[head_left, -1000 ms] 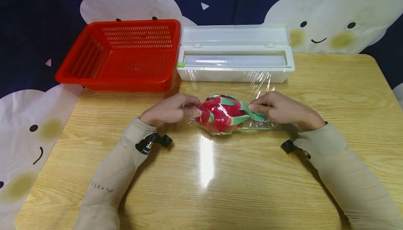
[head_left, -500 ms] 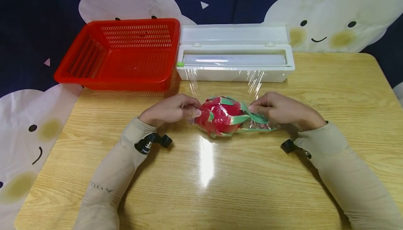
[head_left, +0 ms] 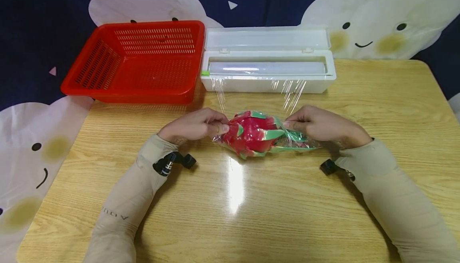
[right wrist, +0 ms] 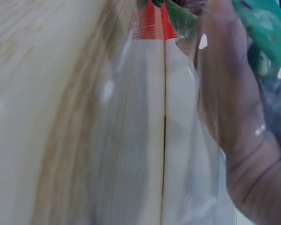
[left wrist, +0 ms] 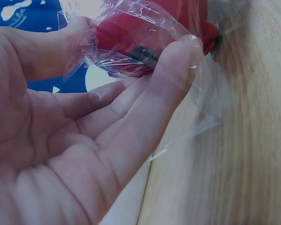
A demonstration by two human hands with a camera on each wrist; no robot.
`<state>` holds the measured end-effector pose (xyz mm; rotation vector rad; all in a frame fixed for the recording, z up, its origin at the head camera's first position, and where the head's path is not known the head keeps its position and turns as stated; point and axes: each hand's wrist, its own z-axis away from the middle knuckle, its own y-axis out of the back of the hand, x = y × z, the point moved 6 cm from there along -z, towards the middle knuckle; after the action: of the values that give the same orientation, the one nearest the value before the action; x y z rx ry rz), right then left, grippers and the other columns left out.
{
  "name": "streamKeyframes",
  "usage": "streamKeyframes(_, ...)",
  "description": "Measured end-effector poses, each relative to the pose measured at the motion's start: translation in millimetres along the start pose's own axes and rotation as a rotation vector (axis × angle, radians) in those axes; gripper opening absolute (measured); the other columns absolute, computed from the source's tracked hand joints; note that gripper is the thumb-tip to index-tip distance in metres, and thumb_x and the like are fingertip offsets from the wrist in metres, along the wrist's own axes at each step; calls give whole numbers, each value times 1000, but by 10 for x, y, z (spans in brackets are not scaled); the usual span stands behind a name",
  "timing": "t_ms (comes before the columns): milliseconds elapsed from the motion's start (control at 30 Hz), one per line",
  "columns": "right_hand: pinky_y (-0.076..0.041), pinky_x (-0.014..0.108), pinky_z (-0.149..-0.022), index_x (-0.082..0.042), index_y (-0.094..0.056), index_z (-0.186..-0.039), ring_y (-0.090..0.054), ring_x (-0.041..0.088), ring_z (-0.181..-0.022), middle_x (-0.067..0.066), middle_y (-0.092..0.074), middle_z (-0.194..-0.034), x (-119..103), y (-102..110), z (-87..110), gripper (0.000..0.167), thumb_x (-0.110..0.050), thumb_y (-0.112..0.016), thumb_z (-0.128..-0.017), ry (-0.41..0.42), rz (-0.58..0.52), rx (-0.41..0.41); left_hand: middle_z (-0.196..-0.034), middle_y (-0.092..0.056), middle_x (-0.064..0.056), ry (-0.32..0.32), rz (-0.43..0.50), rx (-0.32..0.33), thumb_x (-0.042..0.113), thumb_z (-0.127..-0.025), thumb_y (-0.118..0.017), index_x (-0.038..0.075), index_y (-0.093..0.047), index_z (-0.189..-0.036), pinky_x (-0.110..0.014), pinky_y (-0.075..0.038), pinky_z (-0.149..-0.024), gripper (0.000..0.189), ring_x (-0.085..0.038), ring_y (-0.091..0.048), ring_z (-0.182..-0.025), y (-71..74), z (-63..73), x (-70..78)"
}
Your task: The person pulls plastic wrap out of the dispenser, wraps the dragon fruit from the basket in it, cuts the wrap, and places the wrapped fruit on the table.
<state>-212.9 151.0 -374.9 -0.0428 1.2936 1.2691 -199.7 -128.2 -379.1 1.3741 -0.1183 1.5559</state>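
A red dragon fruit [head_left: 251, 135] with green leafy tips lies on its side above the wooden table, in clear cling film [left wrist: 131, 18]. My left hand [head_left: 197, 125] grips its left end through the film; in the left wrist view the thumb and fingers are around the crinkled film there. At the opposite end, my right hand [head_left: 318, 123] pinches the green tips together with the film. Loose film hangs below that hand in the right wrist view. From the fruit, a stretched sheet of film runs back to the roll [head_left: 267, 68] in a white dispenser box [head_left: 266, 86] with its lid up.
A red plastic basket [head_left: 143, 97] stands at the back left, beside the dispenser. A small green slider [head_left: 205, 73] sits at the left end of the box's front edge. Behind the wooden table [head_left: 273, 207] is a dark blue cloth with cloud faces.
The dragon fruit has turned slightly between my hands and shifted a little toward me. Both hands stay in nearly the same place, keeping their hold.
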Motion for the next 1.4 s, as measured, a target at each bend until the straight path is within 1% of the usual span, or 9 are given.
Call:
streamKeyframes(167,-34,25,-45,-13,-79,-112,-36,6,-48,-7,-38,-58,-4,-11,18,31,-24,-50,-109,-9,-15,-17,-96,-72,-5,-17,9,-22,27,-105,-54,11,-72,-117,-38,-54,-81,28,-21,-59,-87,-14,-5,-3)
streamKeyframes(400,-36,27,-44,-15,-79,-112,-38,9,-46,-6,-37,-56,52,-25,-3,31,-29,-51,-109,-96,-122,-25,-106,-76,-11,13,153,-37,25,-108,-51,5,-70,-122,-46,-55,-102,31,-23,-75,-94,-25,-10,-34)
streamKeyframes(467,-36,28,-45,-15,-79,-113,-37,10,-46,-7,-36,-56,70,-19,-18,32,-31,-51,-109,-123,-147,-15,-106,-76,-12,21,179,-14,25,-109,-50,5,-70,-123,-47,-54,-104,32,-25,-75,-95,-12,-6,-38)
streamKeyframes(733,-35,28,-45,-9,-79,-109,-35,8,-47,-7,-37,-58,99,25,-51,36,-31,-50,-110,-84,-107,9,-110,-78,-11,57,216,115,24,-107,-55,6,-70,-130,-44,-56,-104,33,-25,-76,-91,41,-38,-67)
streamKeyframes(900,-36,28,-46,-9,-79,-109,-36,8,-48,-7,-37,-58,115,42,-46,36,-31,-51,-109,-98,-111,23,-111,-76,-9,84,107,191,30,-104,-61,7,-69,-130,-39,-59,-93,36,-25,-72,-93,100,-20,-45)
streamKeyframes(1033,-37,29,-47,-10,-79,-112,-38,8,-47,-8,-39,-58,122,60,-39,37,-34,-51,-109,-99,-95,28,-122,-74,-7,99,-64,245,39,-102,-64,9,-67,-135,-41,-56,-97,44,-24,-67,-106,156,9,12)
streamKeyframes(1167,-39,30,-48,-10,-79,-114,-41,9,-50,-7,-44,-61,131,76,-39,38,-35,-51,-109,-82,-64,35,-134,-71,-10,92,-147,263,42,-102,-63,8,-63,-140,-45,-55,-105,51,-27,-66,-120,182,36,63)
streamKeyframes(1333,-44,30,-50,-10,-80,-106,-43,8,-51,-7,-46,-61,118,75,-28,39,-34,-50,-109,-71,-88,35,-147,-62,-9,-1,-196,319,39,-101,-64,11,-59,-144,-47,-54,-109,52,-29,-62,-132,201,78,157)
streamKeyframes(1400,-48,30,-52,-7,-77,-88,-42,8,-52,-4,-51,-67,102,63,-17,43,-32,-49,-109,-72,-99,32,-150,-59,-7,-61,-210,351,37,-101,-65,14,-57,-146,-47,-52,-113,51,-28,-58,-137,198,96,209)
